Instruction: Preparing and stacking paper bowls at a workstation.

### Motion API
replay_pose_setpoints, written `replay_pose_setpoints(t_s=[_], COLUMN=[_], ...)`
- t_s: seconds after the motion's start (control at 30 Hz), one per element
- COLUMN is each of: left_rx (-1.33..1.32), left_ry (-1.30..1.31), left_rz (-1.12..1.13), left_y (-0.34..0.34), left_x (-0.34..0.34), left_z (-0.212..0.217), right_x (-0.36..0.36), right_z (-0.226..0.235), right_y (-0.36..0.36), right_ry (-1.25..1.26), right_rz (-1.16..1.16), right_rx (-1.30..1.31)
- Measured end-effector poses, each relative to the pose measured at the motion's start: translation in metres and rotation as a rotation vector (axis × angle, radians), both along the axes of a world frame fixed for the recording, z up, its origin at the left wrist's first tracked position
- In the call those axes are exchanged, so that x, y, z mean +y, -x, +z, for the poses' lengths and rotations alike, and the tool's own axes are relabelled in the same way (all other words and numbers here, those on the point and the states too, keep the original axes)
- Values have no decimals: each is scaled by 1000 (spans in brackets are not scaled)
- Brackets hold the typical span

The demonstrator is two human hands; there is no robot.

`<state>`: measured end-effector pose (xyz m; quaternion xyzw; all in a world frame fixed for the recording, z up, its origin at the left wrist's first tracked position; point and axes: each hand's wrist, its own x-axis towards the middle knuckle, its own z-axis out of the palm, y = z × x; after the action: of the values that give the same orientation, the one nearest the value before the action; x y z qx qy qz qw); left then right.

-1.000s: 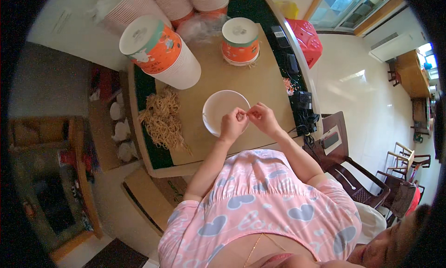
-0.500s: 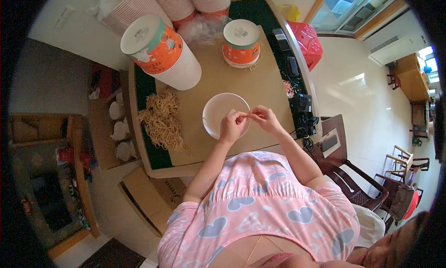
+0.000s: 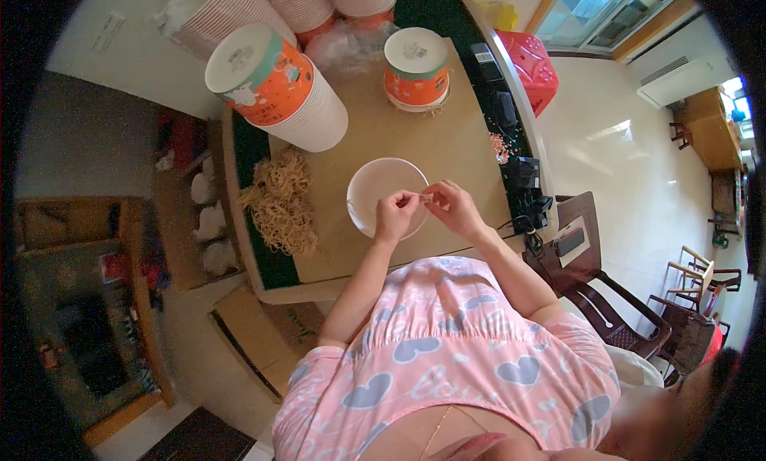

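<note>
Over the right rim of a white paper bucket [image 3: 369,191], my left hand [image 3: 396,213] and my right hand [image 3: 455,209] meet at the fingertips. Both are closed in a pinch. Between them shows a small pale bit, too small to name. The bucket stands open side up on the cardboard sheet [image 3: 351,245]. To its left lies a tangled heap of tan paper twine [image 3: 286,205]. Behind it sit a tall stack of upturned orange and white paper buckets [image 3: 279,90] and a shorter upturned bucket pile [image 3: 416,70] with twine ends poking out underneath.
Several more bucket stacks [image 3: 295,2] and clear plastic wrap [image 3: 347,46] fill the table's back. Along the right edge are black adapters and cables [image 3: 523,174] and small coloured bits [image 3: 500,148]. Beyond stand a red plastic stool [image 3: 533,70] and a dark chair [image 3: 594,281] holding a phone [image 3: 568,241].
My right hand has turned slightly, and more of the pale bit shows between the fingertips. The whole view has shifted a little. The bucket and the twine heap stay in place.
</note>
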<state>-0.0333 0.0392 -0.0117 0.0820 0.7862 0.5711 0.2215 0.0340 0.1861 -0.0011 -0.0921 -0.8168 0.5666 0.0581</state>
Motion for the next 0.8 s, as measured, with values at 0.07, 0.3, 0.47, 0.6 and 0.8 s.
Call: replay_pose_setpoints(t_s=[0.07,0.3,0.47,0.6,0.8], left_rx=[-25,-150,-225,-275,155], left_ry=[-20,-119,-225,-188,7], left_rz=[-5,23,75,70,-78], left_y=[1,2,4,6,-2], left_x=[-3,-7,-8,-9,-3], left_z=[-1,2,-15,-15,7], right_x=[-2,-5,-6,-7,-5], right_z=[6,6,4,8,6], right_y=[0,4,4,3,1], right_ry=[-127,-302,-293,-287,-294], right_rz=[42,11,3,0,-7], right_rx=[-27,1,-23,-12,5])
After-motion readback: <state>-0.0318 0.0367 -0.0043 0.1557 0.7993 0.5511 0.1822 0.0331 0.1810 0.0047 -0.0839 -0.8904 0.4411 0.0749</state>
